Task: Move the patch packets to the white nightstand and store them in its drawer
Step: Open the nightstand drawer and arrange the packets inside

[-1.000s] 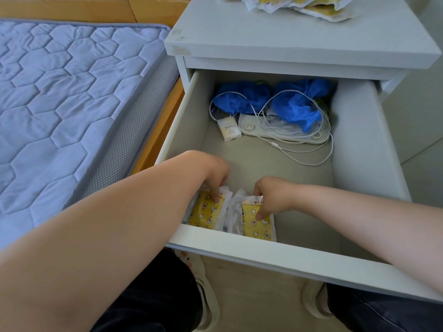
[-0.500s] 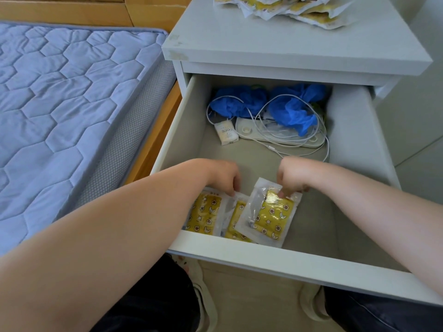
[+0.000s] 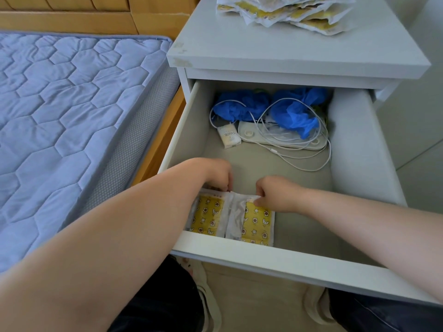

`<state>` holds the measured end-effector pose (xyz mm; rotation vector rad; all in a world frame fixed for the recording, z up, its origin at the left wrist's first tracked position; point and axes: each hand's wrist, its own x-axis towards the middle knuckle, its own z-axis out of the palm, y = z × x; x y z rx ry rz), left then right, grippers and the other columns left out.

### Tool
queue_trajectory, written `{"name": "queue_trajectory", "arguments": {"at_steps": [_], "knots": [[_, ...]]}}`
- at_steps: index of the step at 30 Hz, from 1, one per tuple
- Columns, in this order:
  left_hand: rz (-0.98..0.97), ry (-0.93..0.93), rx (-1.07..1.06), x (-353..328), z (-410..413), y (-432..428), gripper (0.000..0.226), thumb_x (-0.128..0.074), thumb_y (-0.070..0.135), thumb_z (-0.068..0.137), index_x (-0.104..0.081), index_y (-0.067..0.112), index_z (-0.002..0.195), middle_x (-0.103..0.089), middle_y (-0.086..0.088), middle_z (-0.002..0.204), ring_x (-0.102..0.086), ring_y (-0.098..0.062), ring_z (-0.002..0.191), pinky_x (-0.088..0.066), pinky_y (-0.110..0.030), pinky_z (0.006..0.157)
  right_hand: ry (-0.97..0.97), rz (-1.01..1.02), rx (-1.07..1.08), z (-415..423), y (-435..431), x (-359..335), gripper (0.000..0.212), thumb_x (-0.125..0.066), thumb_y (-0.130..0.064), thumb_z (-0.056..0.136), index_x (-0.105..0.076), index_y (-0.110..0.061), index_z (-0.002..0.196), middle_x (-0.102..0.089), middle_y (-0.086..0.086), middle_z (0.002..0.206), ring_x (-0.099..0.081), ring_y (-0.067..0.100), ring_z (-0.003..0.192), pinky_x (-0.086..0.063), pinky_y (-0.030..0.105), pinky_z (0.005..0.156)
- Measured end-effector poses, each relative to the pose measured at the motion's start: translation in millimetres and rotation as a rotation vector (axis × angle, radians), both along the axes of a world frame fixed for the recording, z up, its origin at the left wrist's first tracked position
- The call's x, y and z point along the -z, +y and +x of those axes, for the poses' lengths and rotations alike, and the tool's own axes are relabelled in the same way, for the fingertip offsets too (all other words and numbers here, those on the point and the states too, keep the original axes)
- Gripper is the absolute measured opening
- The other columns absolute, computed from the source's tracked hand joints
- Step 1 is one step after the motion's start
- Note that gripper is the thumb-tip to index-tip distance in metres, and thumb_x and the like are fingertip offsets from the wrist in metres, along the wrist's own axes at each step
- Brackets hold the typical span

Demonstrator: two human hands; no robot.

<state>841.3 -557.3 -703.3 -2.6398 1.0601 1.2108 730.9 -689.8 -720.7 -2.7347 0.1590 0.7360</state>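
Note:
The white nightstand (image 3: 287, 53) has its drawer (image 3: 275, 262) pulled out. Two stacks of yellow patch packets stand side by side against the drawer's front left corner: the left stack (image 3: 208, 218) and the right stack (image 3: 256, 222). My left hand (image 3: 215, 174) has its curled fingers on the top edge of the left stack. The top edge of the right stack is pinched by my right hand (image 3: 273, 194). A pile of several more packets (image 3: 287, 13) lies on the nightstand top at the back.
At the drawer's back lie blue plastic bags (image 3: 294, 113), a white power strip (image 3: 282, 140) with tangled white cable, and a small white box (image 3: 229, 138). A blue quilted mattress (image 3: 67, 116) on a wooden frame borders the nightstand's left. My shoes show below the drawer.
The tilted packet that my right hand held over the drawer now stands upright in the right stack. Both hands have settled on the stacks' top edges.

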Motion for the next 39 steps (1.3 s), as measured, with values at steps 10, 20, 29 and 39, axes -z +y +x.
{"name": "queue_trajectory", "arguments": {"at_steps": [10,20,29,39], "knots": [[0.219,-0.112,0.158,-0.7,-1.3,-1.2,0.039,-0.074,0.029,0.081,-0.063,0.01,0.113,-0.063,-0.006,0.112,-0.061,-0.025,0.102,-0.047,-0.029,0.077,0.14,-0.086,-0.052,-5.6,1.0,-7.7,0.061,-0.073,-0.054,0.074,-0.046,-0.011,0.109,-0.057,0.005,0.099,-0.052,0.019,0.072,-0.039,0.027,0.057],[0.175,-0.104,0.202,-4.9,1.2,-1.5,0.039,-0.073,0.025,0.083,-0.064,0.011,0.118,-0.063,-0.004,0.117,-0.059,-0.023,0.106,-0.046,-0.028,0.08,0.079,-0.024,-0.142,-4.6,1.6,-4.2,0.062,-0.07,-0.056,0.076,-0.051,-0.012,0.115,-0.055,0.008,0.114,-0.057,0.026,0.099,-0.045,0.032,0.075],[-0.172,-0.265,0.067,-28.4,-1.6,-8.8,0.031,-0.055,0.015,0.092,-0.064,0.02,0.121,-0.062,0.0,0.119,-0.057,-0.017,0.107,-0.042,-0.025,0.083,-0.126,0.106,0.16,4.2,-20.3,-30.6,0.032,-0.062,-0.038,0.087,-0.061,-0.018,0.111,-0.061,0.001,0.109,-0.058,0.02,0.098,-0.05,0.036,0.085],[-0.69,-0.517,-0.231,-109.1,-9.0,-33.7,0.025,-0.048,0.014,0.092,-0.069,0.018,0.105,-0.067,0.001,0.11,-0.059,-0.019,0.101,-0.043,-0.027,0.084,-0.554,0.031,0.302,4.0,-54.3,-127.8,0.014,-0.05,-0.019,0.088,-0.063,-0.018,0.093,-0.06,0.001,0.1,-0.057,0.023,0.091,-0.045,0.032,0.076]]}}
